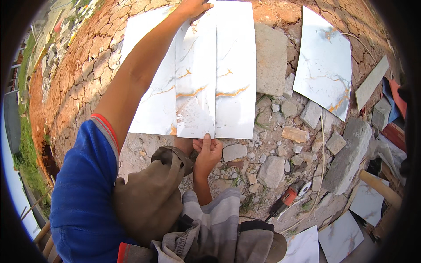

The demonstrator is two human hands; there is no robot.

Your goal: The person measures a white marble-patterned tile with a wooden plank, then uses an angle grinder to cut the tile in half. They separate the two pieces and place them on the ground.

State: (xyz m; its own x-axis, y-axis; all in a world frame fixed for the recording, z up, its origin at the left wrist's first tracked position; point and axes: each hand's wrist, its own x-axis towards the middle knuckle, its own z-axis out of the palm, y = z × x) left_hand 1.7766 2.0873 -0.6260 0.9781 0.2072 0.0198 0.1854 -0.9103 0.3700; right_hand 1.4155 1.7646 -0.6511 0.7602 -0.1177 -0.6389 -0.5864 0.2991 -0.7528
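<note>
A narrow white tile strip (195, 105) with grey and orange marbling lies over larger white marbled tile (237, 65). Dust smears its surface. My right hand (208, 153) pinches the strip's near edge, with the thumb on top and the fingers partly under it. Reaching across the tiles, my left hand (193, 8) is closed at the strip's far end; the picture's upper edge cuts off part of it. White tile shows on both sides of the strip, and my left forearm hides some of the left part.
Broken stones (272, 171) and rubble cover the ground at right. An orange-red angle grinder (287, 196) with a pale disc lies among them. A cut marbled tile (324, 61) rests farther right, near a concrete slab (351, 153) and a wooden handle (380, 189). Cracked soil spreads at left.
</note>
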